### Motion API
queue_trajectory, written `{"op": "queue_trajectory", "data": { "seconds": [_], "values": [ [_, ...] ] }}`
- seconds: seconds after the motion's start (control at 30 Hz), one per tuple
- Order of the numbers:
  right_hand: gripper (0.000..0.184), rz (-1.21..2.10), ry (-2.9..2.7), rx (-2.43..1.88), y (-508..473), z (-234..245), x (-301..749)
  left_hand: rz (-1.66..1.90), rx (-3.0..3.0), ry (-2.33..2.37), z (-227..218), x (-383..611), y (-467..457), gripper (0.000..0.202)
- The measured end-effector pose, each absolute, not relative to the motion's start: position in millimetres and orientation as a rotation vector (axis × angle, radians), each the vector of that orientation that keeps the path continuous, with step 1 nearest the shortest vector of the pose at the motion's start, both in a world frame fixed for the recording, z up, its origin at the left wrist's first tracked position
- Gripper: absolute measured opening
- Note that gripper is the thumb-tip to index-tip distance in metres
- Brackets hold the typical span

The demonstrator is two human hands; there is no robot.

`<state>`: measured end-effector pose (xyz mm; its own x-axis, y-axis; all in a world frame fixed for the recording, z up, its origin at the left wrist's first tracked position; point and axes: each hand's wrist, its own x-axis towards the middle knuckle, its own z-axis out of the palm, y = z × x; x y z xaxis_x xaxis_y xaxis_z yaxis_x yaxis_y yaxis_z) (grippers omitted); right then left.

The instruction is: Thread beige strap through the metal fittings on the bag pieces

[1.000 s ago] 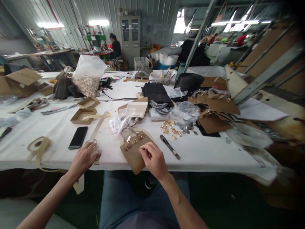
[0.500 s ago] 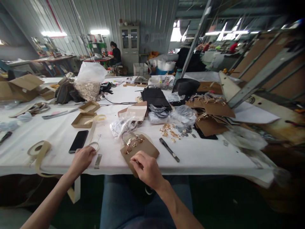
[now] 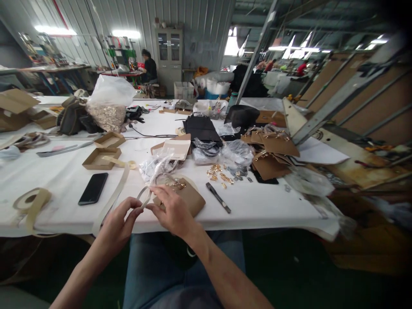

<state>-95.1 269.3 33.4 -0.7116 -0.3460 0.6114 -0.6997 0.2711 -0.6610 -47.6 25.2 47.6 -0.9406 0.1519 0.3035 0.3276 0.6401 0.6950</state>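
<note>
Between my hands is a narrow pale ring (image 3: 143, 198), like a thin roll of tape. My left hand (image 3: 119, 221) pinches its near side between thumb and fingertips. From the other side, my right hand (image 3: 174, 212) has its fingers on the ring's upper edge and its thumb close below. A small tan handbag (image 3: 191, 195) with gold fittings lies under and beyond my right hand, partly hidden. To the right rests a dark flat hand tool (image 3: 218, 197), tweezers or a small cutter. Loose gold fittings (image 3: 220, 174) are scattered behind it.
Left on the white table (image 3: 64, 171) are a phone (image 3: 93, 189), a wide tape roll (image 3: 30, 201) with its tail over the edge, and an open cardboard box (image 3: 101, 159). Tan bag pieces (image 3: 272, 146) are stacked right. A metal post (image 3: 257, 51) rises behind. A person (image 3: 149, 68) sits far back.
My left hand has brought the ring rightward. My right hand has left the bag's front and moved left to the ring. The whole view has shifted slightly.
</note>
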Motion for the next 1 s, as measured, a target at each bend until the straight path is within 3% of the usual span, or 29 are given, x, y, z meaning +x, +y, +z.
{"op": "queue_trajectory", "data": {
  "seconds": [0.43,0.7,0.87,1.0],
  "values": [
    [0.004,1.55,-2.153,1.039,277,38,-92,-1.171,-0.477,-2.699,43,-31,38,0.021],
    [0.013,1.493,-2.289,1.041,278,38,-89,-1.326,-0.382,-2.729,38,-24,40,0.026],
    [0.012,1.448,-2.405,0.95,269,30,-81,-1.503,-0.249,-2.603,29,-26,47,0.055],
    [0.01,1.431,-2.448,0.921,262,23,-79,-1.561,-0.118,-2.569,20,-31,52,0.042]
  ]
}}
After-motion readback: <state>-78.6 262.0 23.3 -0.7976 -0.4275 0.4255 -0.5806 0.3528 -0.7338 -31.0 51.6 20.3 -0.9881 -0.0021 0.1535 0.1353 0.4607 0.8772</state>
